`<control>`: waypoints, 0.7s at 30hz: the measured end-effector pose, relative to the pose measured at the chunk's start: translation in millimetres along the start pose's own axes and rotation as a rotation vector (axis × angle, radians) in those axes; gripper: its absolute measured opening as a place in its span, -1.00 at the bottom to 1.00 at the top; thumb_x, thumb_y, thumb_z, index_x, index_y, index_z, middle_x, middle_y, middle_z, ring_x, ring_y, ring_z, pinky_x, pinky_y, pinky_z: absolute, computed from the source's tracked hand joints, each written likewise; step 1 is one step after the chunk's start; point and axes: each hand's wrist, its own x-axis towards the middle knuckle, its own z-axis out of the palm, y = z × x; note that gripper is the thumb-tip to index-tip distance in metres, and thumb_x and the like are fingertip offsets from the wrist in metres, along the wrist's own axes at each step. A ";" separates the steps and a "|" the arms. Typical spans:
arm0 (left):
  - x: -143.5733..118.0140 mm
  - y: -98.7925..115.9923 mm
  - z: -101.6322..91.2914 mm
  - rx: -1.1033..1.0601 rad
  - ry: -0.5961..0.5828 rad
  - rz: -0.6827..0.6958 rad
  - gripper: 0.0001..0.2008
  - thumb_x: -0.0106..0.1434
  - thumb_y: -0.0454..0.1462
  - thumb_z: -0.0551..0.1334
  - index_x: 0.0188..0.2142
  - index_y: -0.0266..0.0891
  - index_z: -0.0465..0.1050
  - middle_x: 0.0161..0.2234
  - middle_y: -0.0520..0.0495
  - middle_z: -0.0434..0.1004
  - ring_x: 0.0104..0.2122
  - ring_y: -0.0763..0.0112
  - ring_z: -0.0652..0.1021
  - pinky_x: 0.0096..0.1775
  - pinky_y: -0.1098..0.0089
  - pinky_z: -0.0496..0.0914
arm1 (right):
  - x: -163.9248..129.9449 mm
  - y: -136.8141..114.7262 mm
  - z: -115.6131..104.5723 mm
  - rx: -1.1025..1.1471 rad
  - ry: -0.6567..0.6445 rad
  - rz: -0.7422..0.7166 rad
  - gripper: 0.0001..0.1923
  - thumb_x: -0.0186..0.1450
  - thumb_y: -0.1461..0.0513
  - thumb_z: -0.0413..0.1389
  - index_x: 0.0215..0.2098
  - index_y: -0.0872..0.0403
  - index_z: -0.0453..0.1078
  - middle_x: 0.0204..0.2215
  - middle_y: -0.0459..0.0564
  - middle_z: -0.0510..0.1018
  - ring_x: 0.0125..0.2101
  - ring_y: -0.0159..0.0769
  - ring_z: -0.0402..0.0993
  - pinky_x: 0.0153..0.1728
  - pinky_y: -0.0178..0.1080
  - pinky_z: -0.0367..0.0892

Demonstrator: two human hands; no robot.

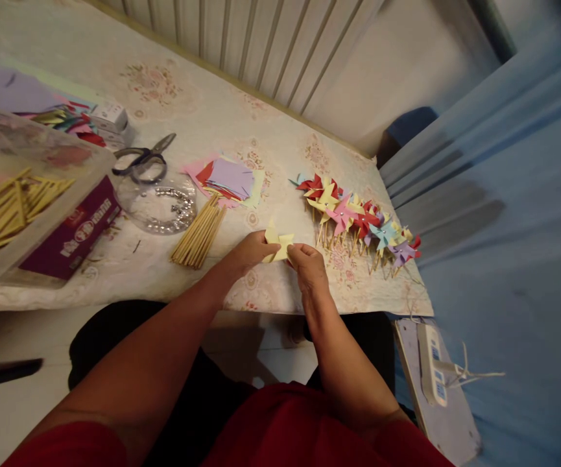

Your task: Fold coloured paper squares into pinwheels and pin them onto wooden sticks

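Note:
Between both hands, above the front part of the table, is a yellow paper pinwheel piece (278, 245) with its corners partly folded in. My left hand (253, 250) pinches its left side, thumb on top. The fingers of my right hand (305, 259) are closed on its right edge. Left of my hands lies a bundle of thin wooden sticks (198, 233). Behind the bundle is a stack of coloured paper squares (231, 179), lilac on top. To the right, several finished paper pinwheels (343, 213) on sticks lie in a row.
A round clear container (163, 206) holds silvery pins or beads. Dark-handled scissors (146, 159) lie behind it. A plastic bin (80, 165) of sticks stands at left, near small white boxes (109, 117) and paper scraps. A power strip (430, 363) sits low at right beside a blue curtain (504, 227).

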 end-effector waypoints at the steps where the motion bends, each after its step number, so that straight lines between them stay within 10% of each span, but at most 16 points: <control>1: 0.0 0.1 0.1 -0.004 0.002 -0.002 -0.74 -0.01 -0.28 0.28 -0.30 -0.37 0.51 -0.41 -0.01 0.53 -0.48 0.48 0.43 -0.39 0.45 0.26 | -0.1 0.0 0.3 0.006 0.000 -0.002 -0.76 0.02 0.09 0.25 -0.50 0.10 0.44 -0.63 -0.21 0.38 -0.60 -0.48 0.18 -0.47 -0.34 0.15; 21: -2.3 4.0 1.9 -0.030 0.020 -0.029 -0.79 -0.02 -0.32 0.26 -0.33 -0.36 0.50 -0.44 0.01 0.51 -0.51 0.51 0.41 -0.41 0.47 0.26 | -0.7 -5.6 6.6 0.124 -0.084 0.062 -0.80 -0.08 0.18 0.30 -0.56 0.09 0.42 -0.66 -0.21 0.41 -0.64 -0.51 0.20 -0.54 -0.38 0.12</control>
